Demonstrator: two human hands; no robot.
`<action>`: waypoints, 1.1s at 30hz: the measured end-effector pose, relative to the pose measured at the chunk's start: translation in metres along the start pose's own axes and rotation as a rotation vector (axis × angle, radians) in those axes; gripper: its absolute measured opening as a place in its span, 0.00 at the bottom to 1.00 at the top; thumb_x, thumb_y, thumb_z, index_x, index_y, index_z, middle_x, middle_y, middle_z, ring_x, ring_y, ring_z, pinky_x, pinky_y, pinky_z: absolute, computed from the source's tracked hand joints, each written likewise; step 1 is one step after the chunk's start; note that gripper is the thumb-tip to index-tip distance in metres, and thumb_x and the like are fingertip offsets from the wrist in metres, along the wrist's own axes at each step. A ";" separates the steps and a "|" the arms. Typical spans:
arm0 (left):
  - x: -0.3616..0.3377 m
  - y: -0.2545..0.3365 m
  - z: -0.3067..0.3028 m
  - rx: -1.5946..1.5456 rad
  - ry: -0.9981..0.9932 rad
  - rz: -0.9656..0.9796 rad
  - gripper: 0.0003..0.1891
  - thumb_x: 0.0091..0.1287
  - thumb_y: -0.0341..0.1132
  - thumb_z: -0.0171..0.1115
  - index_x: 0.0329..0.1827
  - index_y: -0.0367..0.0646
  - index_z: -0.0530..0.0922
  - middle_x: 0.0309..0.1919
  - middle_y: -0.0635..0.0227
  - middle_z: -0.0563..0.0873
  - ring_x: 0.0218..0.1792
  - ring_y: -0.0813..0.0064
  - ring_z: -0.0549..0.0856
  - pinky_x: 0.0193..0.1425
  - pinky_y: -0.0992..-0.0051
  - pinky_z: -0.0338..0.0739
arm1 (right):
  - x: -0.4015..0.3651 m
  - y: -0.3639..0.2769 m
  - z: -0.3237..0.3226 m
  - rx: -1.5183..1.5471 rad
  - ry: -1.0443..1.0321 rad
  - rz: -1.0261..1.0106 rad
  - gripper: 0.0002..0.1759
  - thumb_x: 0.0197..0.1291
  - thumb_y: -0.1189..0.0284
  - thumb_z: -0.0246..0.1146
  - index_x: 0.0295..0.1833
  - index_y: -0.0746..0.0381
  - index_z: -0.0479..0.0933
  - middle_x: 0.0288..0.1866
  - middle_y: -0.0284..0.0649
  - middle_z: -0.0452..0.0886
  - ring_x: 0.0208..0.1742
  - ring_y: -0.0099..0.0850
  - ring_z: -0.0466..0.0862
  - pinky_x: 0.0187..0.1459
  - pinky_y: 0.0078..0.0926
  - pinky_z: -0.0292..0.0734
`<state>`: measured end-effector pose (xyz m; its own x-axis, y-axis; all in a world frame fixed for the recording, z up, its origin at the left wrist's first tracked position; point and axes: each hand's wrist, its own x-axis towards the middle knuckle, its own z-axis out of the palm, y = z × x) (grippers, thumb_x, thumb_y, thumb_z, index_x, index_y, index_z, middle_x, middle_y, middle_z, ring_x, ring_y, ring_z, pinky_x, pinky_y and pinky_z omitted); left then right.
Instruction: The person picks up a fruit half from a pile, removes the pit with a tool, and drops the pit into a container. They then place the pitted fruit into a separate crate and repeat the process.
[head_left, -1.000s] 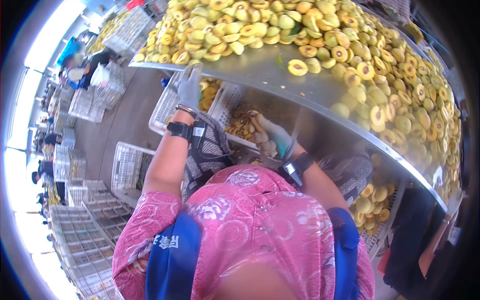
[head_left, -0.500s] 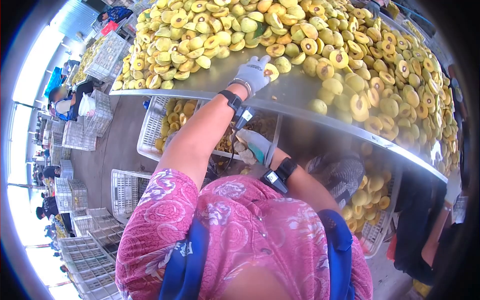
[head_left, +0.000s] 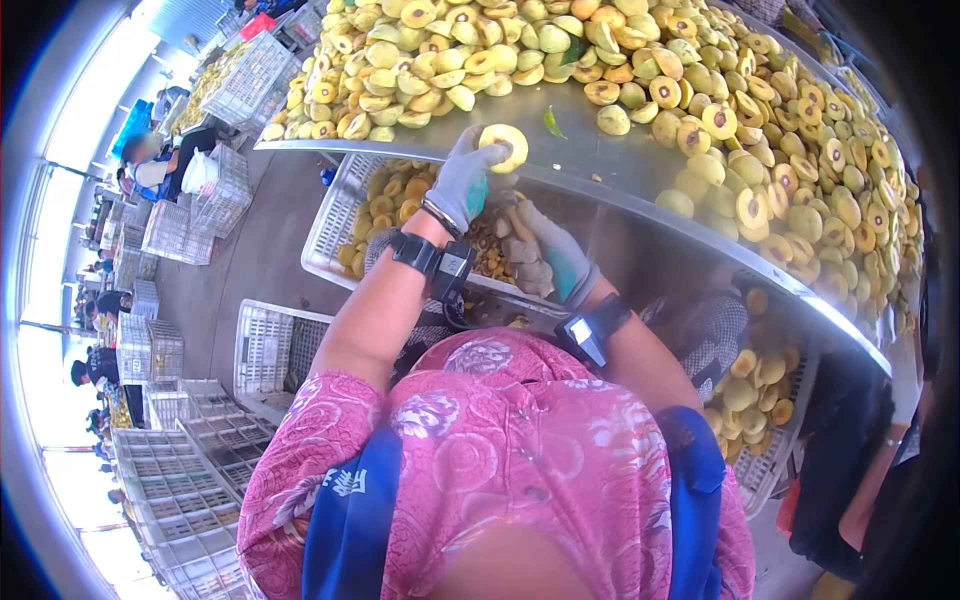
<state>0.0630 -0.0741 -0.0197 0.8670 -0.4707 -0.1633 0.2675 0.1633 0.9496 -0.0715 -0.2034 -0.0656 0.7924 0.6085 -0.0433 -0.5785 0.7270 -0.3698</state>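
My left hand (head_left: 465, 175), in a grey glove with a green palm, is closed around a yellow peach half (head_left: 503, 148) at the near edge of the metal table (head_left: 590, 165). The cut face of the half shows, with the thumb over its middle. Just below and to the right is my right hand (head_left: 550, 250), also gloved, its stained fingers curled. Whatever it holds is hard to make out; a small brownish tip shows near the thumb. Both hands are over a crate of brown scraps (head_left: 490, 258) beneath the table edge.
Piled peach halves (head_left: 430, 60) cover the far and right parts of the table. A green leaf (head_left: 553, 122) lies on the metal. Below are a white crate of fruit (head_left: 328, 235) and another at right (head_left: 765, 460). Stacked crates (head_left: 175, 500) and other people are at left.
My left hand has drawn back from the tabletop with the peach half, towards my right hand. My right hand has risen slightly. The view has shifted, and a leaf now shows on the metal.
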 end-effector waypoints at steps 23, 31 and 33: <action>-0.025 -0.043 -0.003 -0.478 -0.198 0.033 0.18 0.69 0.34 0.49 0.58 0.31 0.71 0.50 0.50 0.81 0.51 0.55 0.83 0.58 0.59 0.80 | 0.019 0.008 0.005 -0.812 0.624 -0.328 0.22 0.73 0.53 0.51 0.55 0.62 0.72 0.25 0.35 0.75 0.18 0.24 0.73 0.19 0.23 0.67; -0.024 -0.043 0.013 -0.469 -0.056 0.054 0.21 0.76 0.48 0.49 0.52 0.35 0.73 0.44 0.55 0.82 0.45 0.59 0.85 0.51 0.61 0.83 | 0.020 0.004 0.011 -0.917 0.655 -0.326 0.24 0.73 0.51 0.52 0.54 0.63 0.73 0.27 0.33 0.75 0.21 0.23 0.74 0.22 0.22 0.69; -0.028 -0.034 0.020 -0.407 -0.006 0.038 0.24 0.76 0.54 0.48 0.50 0.37 0.73 0.42 0.56 0.82 0.43 0.59 0.85 0.49 0.61 0.84 | 0.015 0.000 0.021 -0.959 0.650 -0.277 0.24 0.73 0.51 0.52 0.51 0.63 0.73 0.26 0.33 0.75 0.20 0.23 0.73 0.21 0.22 0.68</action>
<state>0.0213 -0.0841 -0.0419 0.8775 -0.4623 -0.1271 0.3806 0.5104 0.7711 -0.0638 -0.1878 -0.0472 0.9771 -0.0079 -0.2129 -0.2109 0.1051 -0.9718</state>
